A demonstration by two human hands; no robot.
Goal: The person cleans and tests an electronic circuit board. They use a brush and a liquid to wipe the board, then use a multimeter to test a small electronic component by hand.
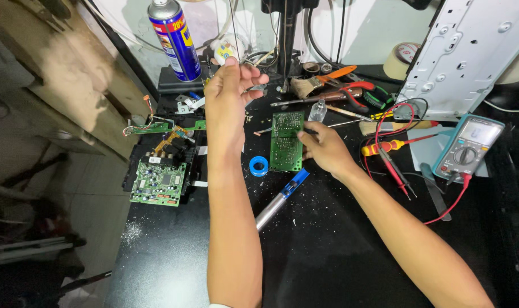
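We cannot make out what our left hand (228, 91) pinches at its raised fingertips; it looks like thin wire. Our right hand (323, 149) grips the green circuit board's (286, 141) edge at three o'clock; the board lies flat between both hands, on the black bench (328, 245).

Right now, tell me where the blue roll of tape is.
In the head view, the blue roll of tape lies flat on the black bench, just left of the green circuit board and above the soldering iron, between the two forearms.
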